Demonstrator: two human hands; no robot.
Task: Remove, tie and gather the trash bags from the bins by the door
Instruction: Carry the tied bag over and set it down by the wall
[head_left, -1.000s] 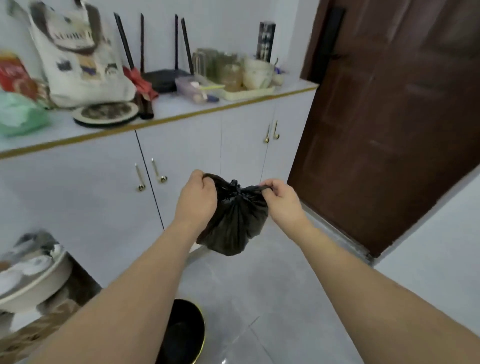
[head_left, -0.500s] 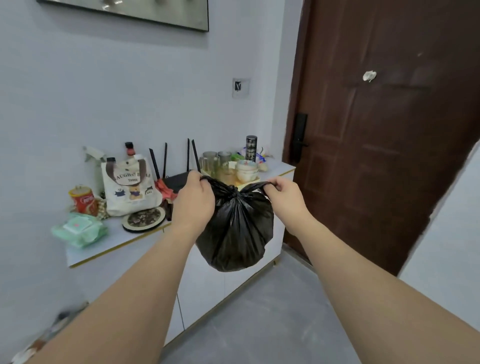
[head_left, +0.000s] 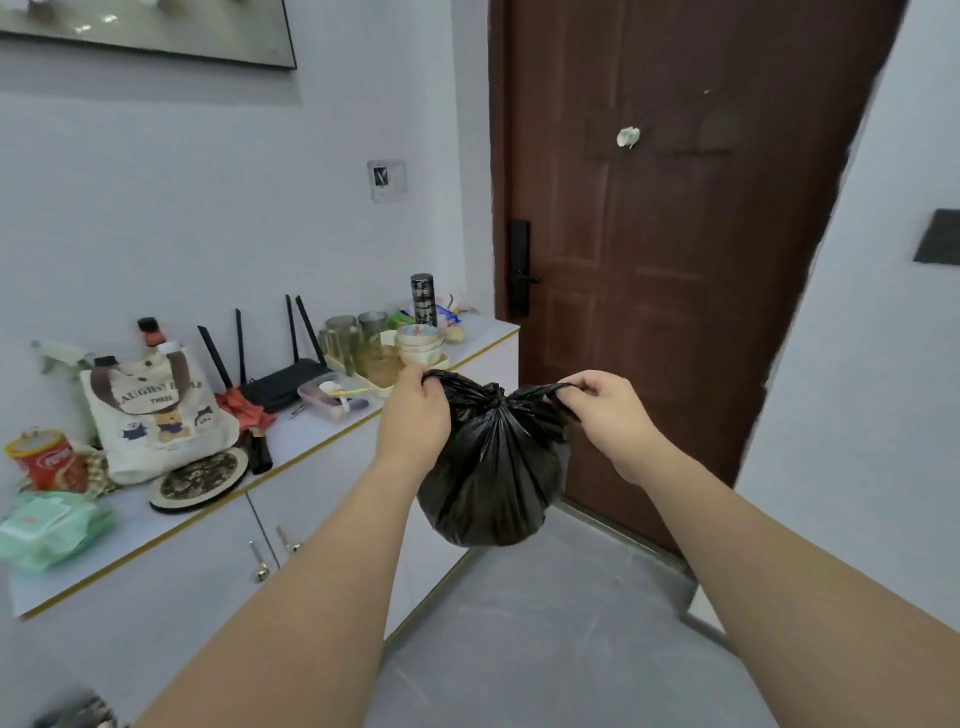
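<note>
A small, full black trash bag (head_left: 491, 470) hangs in the air in front of me, knotted at its top. My left hand (head_left: 415, 421) grips the left tail of the knot. The right tail is pinched by my right hand (head_left: 605, 410). Both tails are pulled sideways, away from the knot. No bin shows in this view.
A brown door (head_left: 675, 260) stands straight ahead with a black handle lock (head_left: 519, 273). A low white cabinet (head_left: 311, 509) runs along the left wall, crowded with a tote bag (head_left: 156, 415), a router (head_left: 283, 384), jars and bowls. Grey floor (head_left: 545, 623) lies below.
The view has swung up from the floor and the black bin to the door and wall. The bag stays between both hands, and the tails are stretched further apart.
</note>
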